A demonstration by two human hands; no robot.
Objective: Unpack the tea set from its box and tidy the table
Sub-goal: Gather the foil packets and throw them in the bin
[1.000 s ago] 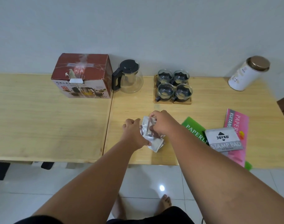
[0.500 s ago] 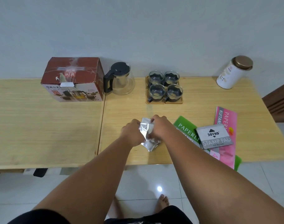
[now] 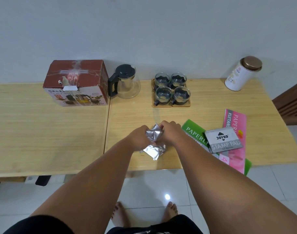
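Note:
Both hands meet over the near middle of the wooden table (image 3: 42, 132). My left hand (image 3: 141, 136) and my right hand (image 3: 169, 134) are each shut on a crumpled piece of silver packing wrap (image 3: 154, 146), which hangs down onto the tabletop between them. At the back stands the closed red tea set box (image 3: 76, 83). Beside it on the right is the glass teapot (image 3: 125, 81) with a black lid and handle. Several glass cups (image 3: 171, 89) sit on wooden coasters (image 3: 163, 105) further right.
A white canister (image 3: 242, 73) with a bronze lid stands at the back right. Green and pink paper packs (image 3: 195, 134) and a grey stamp pad box (image 3: 223, 141) lie at the right front, overhanging the edge. White tiled floor and my bare feet are below.
The view has shifted and pulled back slightly. My hands have kept folding the silver wrap, which is now more bunched between them. Nothing else on the table moved.

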